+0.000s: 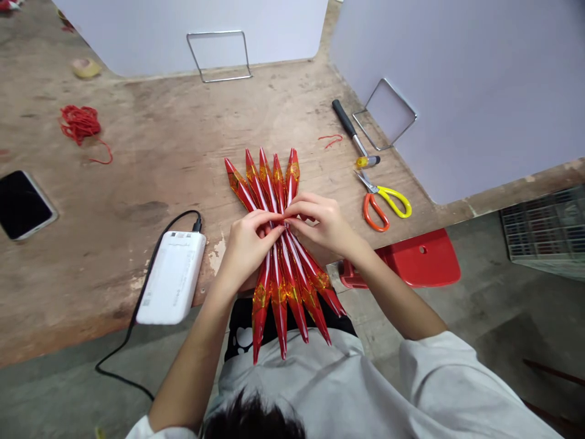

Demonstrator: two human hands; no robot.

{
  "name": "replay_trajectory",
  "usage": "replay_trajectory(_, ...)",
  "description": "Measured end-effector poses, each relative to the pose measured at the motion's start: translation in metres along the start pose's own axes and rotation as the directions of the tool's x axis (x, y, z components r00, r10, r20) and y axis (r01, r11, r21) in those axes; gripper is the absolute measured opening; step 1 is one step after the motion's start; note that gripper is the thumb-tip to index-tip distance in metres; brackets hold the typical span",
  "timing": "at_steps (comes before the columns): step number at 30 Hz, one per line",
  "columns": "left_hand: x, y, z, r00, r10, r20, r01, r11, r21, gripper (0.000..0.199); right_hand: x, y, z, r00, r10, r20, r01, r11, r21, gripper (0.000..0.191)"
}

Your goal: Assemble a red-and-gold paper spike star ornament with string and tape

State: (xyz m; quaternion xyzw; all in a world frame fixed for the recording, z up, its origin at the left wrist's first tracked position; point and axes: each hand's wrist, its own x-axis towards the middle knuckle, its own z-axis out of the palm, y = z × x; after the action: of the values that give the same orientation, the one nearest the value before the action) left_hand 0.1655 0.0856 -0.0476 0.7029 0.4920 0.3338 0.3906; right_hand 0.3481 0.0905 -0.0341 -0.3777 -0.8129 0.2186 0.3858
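Note:
A bundle of folded red-and-gold paper strips is gathered at its middle and fans out at both ends. Its far ends lie over the wooden table, while the near ends hang over the table edge above my lap. At the gathered middle, my left hand pinches with thumb and forefinger, closed on the bundle. My right hand meets it from the right, fingertips pressed together at the same spot. Whatever small thing lies between the right fingertips, possibly a bit of red string, is too hidden to make out.
Right of the bundle lie scissors, a small hammer and a red thread scrap. To the left are a white power bank with a black cable, a phone and red string. White panels stand behind; a red stool is below.

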Motion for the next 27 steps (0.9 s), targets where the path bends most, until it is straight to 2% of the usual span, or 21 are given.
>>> replay_trajectory(4,0.002,-0.002,0.001,0.998,-0.055,0.012,0.055,0.997,-0.056,0.014,0.003,0.003,0.001,0.999,-0.035,-0.029,0.035,0.999,-0.009,0.009)
replay_trajectory(6,0.002,-0.002,0.002,0.995,-0.099,0.002,0.099,0.992,-0.078,0.014,0.002,0.001,0.002,0.988,0.063,-0.142,-0.062,0.998,0.014,0.009)
replay_trajectory(8,0.002,-0.002,0.004,0.99,-0.137,-0.015,0.135,0.985,-0.108,0.015,-0.001,-0.001,0.005,0.938,0.218,-0.269,-0.205,0.976,0.076,0.009)
replay_trajectory(9,0.002,-0.001,0.004,0.988,-0.153,-0.025,0.148,0.981,-0.126,0.016,-0.002,-0.003,0.007,0.913,0.289,-0.287,-0.267,0.957,0.115,0.007)
replay_trajectory(11,0.002,0.0,0.005,0.984,-0.173,-0.053,0.163,0.976,-0.146,0.017,-0.006,-0.004,0.011,0.898,0.381,-0.221,-0.345,0.92,0.185,0.007)
replay_trajectory(14,0.0,0.004,0.004,0.98,-0.172,-0.104,0.163,0.983,-0.088,0.015,-0.01,-0.003,0.019,0.898,0.429,-0.101,-0.39,0.88,0.272,0.009)
replay_trajectory(17,-0.001,0.008,0.001,0.98,-0.15,-0.133,0.152,0.988,0.004,0.011,-0.011,-0.002,0.027,0.888,0.436,-0.147,-0.368,0.865,0.341,0.006)
replay_trajectory(20,-0.003,0.006,0.0,0.977,-0.163,-0.134,0.163,0.987,-0.011,0.011,-0.01,-0.002,0.032,0.879,0.434,-0.196,-0.342,0.862,0.375,0.005)
replay_trajectory(27,-0.003,-0.001,0.002,0.97,-0.199,-0.141,0.194,0.98,-0.051,0.014,-0.013,-0.002,0.034,0.892,0.424,-0.158,-0.328,0.846,0.42,0.006)
